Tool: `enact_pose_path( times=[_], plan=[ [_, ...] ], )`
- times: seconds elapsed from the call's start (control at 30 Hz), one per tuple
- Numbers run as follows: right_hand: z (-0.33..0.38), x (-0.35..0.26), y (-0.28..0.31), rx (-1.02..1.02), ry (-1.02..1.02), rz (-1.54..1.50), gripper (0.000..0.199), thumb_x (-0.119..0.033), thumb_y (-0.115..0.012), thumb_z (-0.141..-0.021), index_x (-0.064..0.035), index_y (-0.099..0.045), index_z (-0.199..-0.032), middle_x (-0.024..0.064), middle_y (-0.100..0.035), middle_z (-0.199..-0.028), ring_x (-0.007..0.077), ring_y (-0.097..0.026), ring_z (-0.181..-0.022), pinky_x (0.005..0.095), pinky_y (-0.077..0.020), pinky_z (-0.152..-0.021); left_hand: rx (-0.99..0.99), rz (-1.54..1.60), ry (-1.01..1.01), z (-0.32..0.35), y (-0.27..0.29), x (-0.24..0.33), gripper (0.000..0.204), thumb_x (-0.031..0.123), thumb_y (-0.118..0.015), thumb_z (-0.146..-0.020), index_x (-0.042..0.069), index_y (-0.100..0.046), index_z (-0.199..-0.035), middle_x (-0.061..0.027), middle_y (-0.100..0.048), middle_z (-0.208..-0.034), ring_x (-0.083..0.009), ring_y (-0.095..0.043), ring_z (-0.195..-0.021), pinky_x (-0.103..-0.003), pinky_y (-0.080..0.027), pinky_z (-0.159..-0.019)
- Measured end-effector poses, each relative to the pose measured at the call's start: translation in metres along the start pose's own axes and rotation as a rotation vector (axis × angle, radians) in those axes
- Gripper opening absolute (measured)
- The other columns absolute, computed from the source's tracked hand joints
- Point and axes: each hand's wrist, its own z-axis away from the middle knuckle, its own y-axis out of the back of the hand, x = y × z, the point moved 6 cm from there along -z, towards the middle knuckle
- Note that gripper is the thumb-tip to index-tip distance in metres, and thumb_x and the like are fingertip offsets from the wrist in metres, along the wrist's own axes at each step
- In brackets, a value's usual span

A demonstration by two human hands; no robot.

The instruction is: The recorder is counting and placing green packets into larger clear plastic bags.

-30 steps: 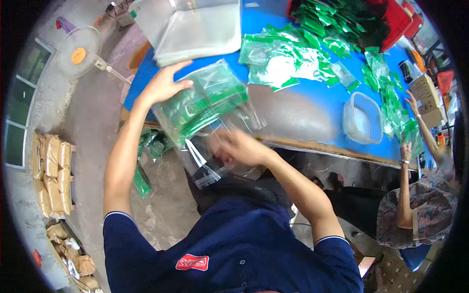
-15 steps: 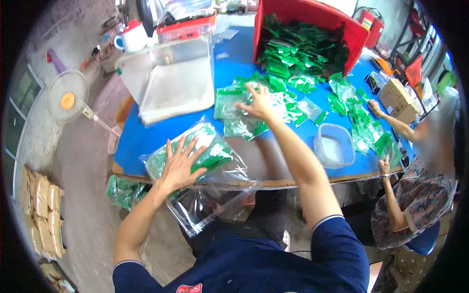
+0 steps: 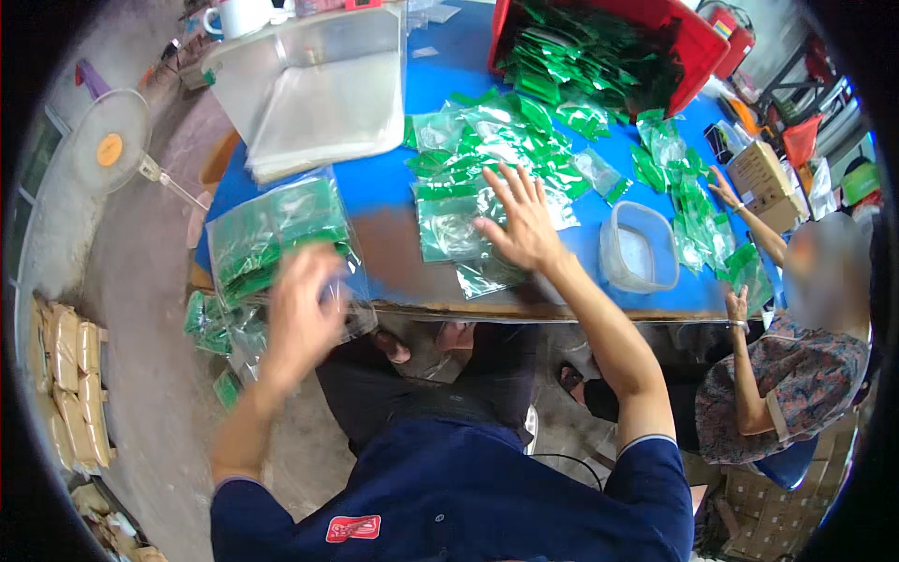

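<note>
Left grip (image 3: 305, 304) blurred, hold unclear, right grip (image 3: 528, 228) splayed over green packets (image 3: 448, 220), clear tub (image 3: 641, 277) beside, red crate (image 3: 699, 58) beyond

Lighting: bright and diffuse over the desk (image 3: 449, 77); dimmer shade cast beneath its front edge. Glare: white highlights thrown back by the green-and-clear packets (image 3: 506, 131), with fine detail washed out in places. Blur: left fingers (image 3: 315, 267) smeared by motion; right fingers (image 3: 514, 191) rendered more crisply; co-worker's head (image 3: 827, 272) masked by a soft patch. Distortion: straight edges bowed, corners blacked out by the round fisheye rim.
</note>
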Motion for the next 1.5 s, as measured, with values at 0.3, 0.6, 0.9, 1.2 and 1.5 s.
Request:
enact_pose_path(
  times=[0.3, 0.6, 0.9, 1.2, 1.5],
  plan=[
    [0.108, -0.103, -0.018, -0.362, 0.467, -0.197, 0.082, -0.065, -0.06, -0.087, -0.0038, -0.051, -0.14, 0.0135, -0.048, -0.149, 0.0348, -0.031, -0.147, 0.0569, -0.016, -0.121, -0.054, 1.465, 0.892, 0.113, -0.165, 0.012, 0.047, 0.035, -0.056, -0.102, -0.007, -0.059, -0.122, -0.0162, -0.071, -0.105, -0.0217, -0.07, -0.092, -0.032, -0.058, -0.077],
    [0.12, -0.058, -0.011, -0.278, 0.159, 0.057, 0.078, -0.054, -0.061, -0.09, -0.0037, -0.043, -0.146, 0.0244, -0.039, -0.151, 0.0494, -0.026, -0.143, 0.0614, -0.0176, -0.118, -0.067, 1.593, 0.898, 0.097, -0.178, 0.011, 0.025, 0.017, -0.069, -0.095, 0.001, -0.067, -0.113, -0.0091, -0.071, -0.105, -0.0163, -0.069, -0.092, -0.031, -0.059, -0.077],
    [0.126, -0.075, -0.006, -0.311, 0.275, -0.206, 0.068, -0.043, -0.063, -0.089, -0.0028, -0.047, -0.143, 0.0206, -0.045, -0.149, 0.0373, -0.034, -0.144, 0.0548, -0.0203, -0.12, -0.083, 1.66, 0.961, 0.091, -0.187, 0.034, 0.032, 0.017, -0.069, -0.094, -0.002, -0.063, -0.119, -0.0116, -0.069, -0.113, -0.0228, -0.071, -0.093, -0.036, -0.06, -0.081],
    [0.057, -0.018, -0.019, -0.169, 0.15, 0.13, 0.071, -0.051, -0.06, -0.091, -0.0027, -0.048, -0.142, 0.0205, -0.04, -0.152, 0.0441, -0.026, -0.146, 0.0585, -0.0173, -0.119, -0.024, 1.719, 0.91, 0.096, -0.178, 0.03, 0.04, 0.02, -0.071, -0.093, 0.004, -0.059, -0.128, -0.0087, -0.065, -0.125, -0.0214, -0.063, -0.111, -0.042, -0.052, -0.096],
    [0.044, -0.037, -0.007, 0.081, 0.019, 0.157, 0.059, -0.038, -0.062, -0.092, -0.0053, -0.05, -0.14, 0.0242, -0.045, -0.146, 0.0429, -0.037, -0.139, 0.0544, -0.0274, -0.115, 0.121, 1.765, 0.896, 0.091, -0.186, 0.023, 0.034, 0.009, -0.068, -0.095, 0.0, -0.058, -0.126, -0.0091, -0.065, -0.119, -0.0206, -0.065, -0.107, -0.039, -0.056, -0.092]
  ],
)
